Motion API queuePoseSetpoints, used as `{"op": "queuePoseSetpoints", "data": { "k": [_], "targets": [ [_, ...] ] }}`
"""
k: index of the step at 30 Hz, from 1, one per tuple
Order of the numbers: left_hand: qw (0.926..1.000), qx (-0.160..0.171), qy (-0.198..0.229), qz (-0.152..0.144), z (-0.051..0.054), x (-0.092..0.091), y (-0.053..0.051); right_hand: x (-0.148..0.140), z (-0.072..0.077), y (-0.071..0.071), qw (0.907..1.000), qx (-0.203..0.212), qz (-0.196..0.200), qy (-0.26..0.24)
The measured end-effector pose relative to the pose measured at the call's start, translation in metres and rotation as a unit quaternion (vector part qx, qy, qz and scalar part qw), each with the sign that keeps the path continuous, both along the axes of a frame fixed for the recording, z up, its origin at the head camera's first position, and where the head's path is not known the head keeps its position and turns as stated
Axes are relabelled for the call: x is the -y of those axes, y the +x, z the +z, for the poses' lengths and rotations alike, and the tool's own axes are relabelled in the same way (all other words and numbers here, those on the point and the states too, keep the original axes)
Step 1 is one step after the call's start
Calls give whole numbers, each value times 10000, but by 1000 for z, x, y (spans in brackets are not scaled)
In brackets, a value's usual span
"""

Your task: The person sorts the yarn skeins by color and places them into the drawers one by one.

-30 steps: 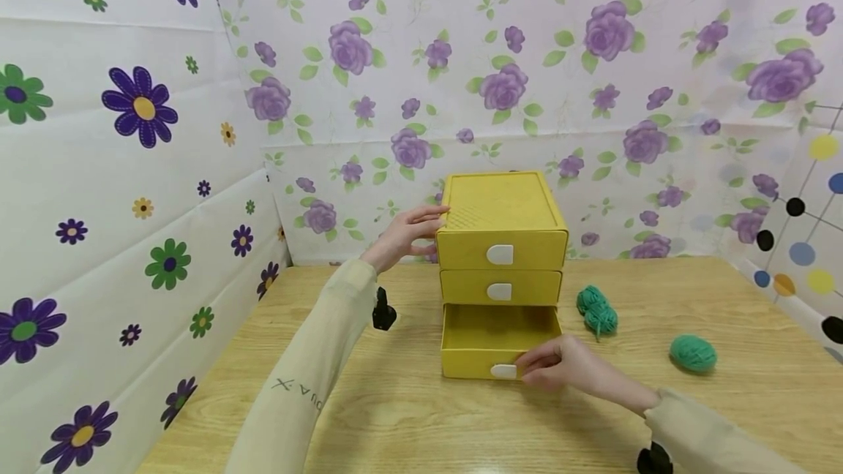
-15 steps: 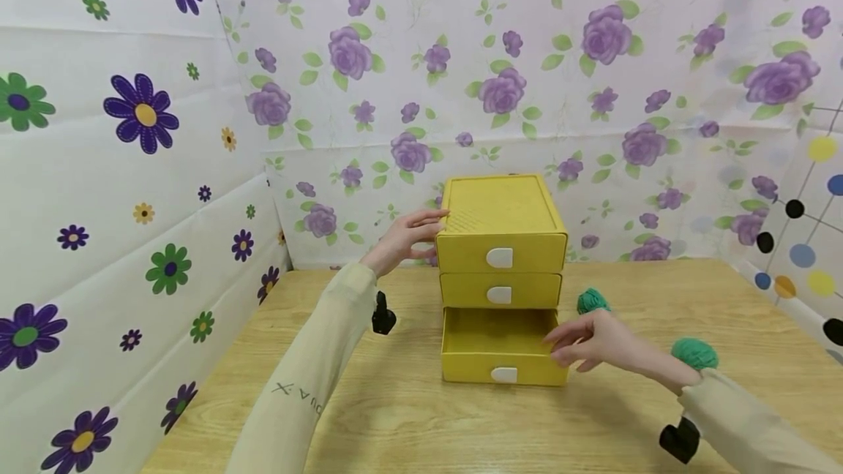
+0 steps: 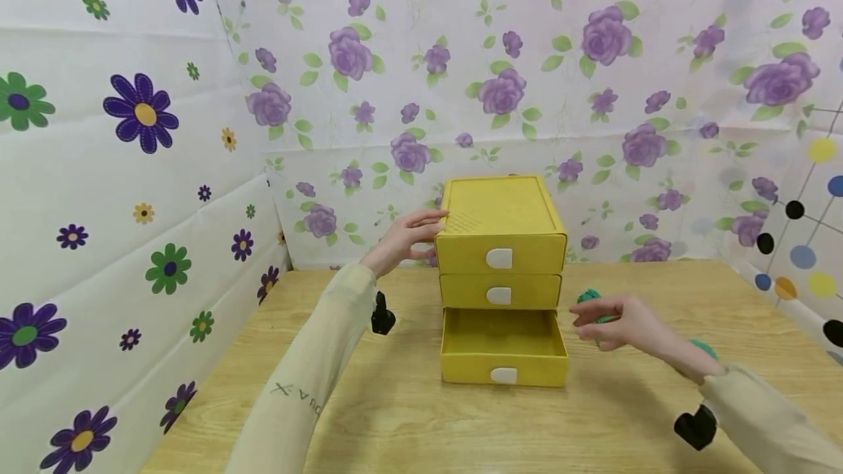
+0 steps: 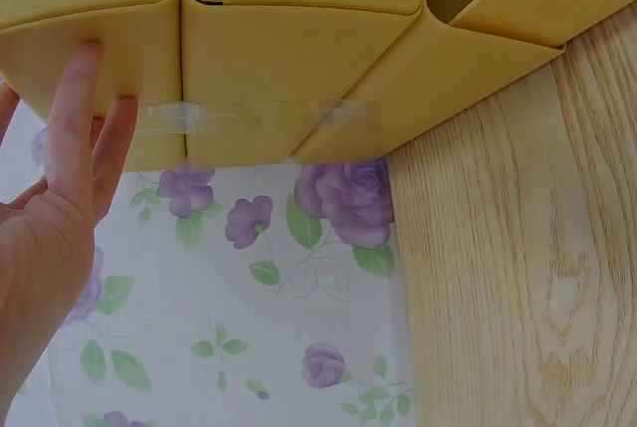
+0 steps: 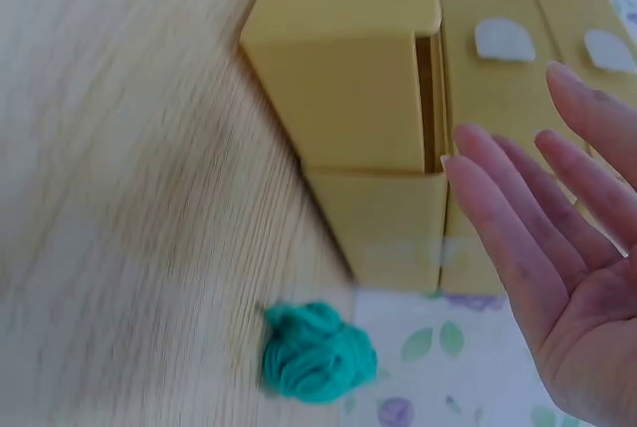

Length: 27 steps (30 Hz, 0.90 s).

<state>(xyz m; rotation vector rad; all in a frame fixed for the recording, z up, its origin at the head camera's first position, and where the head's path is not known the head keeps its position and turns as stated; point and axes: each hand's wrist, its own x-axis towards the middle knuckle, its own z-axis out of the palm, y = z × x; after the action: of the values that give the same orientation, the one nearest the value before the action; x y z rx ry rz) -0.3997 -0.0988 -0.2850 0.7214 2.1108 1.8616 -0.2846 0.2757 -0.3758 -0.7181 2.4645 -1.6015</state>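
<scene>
A yellow three-drawer box stands on the wooden table, its bottom drawer pulled out and its upper two pushed in. My left hand rests against the box's upper left side; in the left wrist view its straight fingers touch the yellow side wall. My right hand hovers to the right of the pulled-out drawer with loosely bent fingers, holding nothing. Behind that hand lies a green yarn skein, partly hidden; it shows whole in the right wrist view as a green bundle.
A second green yarn ball lies further right, mostly covered by my right wrist. The wooden table meets a flower-patterned cloth at the back, with more patterned cloth at both sides.
My right hand has let go of the bottom drawer's front near its white tab and moved right and up, towards the yarn. The left hand has stayed in place.
</scene>
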Motion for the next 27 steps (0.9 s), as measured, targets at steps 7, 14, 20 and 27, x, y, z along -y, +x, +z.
{"op": "queuePoseSetpoints", "data": {
  "k": [7,14,20,27],
  "targets": [
    [10000,-85,41,-9,3,-1,1,-15,-2,-7,9963,-389,-753,141],
    [10000,-84,-2,41,1,0,1,-23,-10,-14,9825,-1093,-1182,932],
    [10000,-35,6,64,0,1,1,-21,-19,-25,9667,-1391,-1557,1479],
    [10000,-18,10,44,-1,1,2,-19,-30,-35,9616,-1314,-1792,1612]
  ]
}}
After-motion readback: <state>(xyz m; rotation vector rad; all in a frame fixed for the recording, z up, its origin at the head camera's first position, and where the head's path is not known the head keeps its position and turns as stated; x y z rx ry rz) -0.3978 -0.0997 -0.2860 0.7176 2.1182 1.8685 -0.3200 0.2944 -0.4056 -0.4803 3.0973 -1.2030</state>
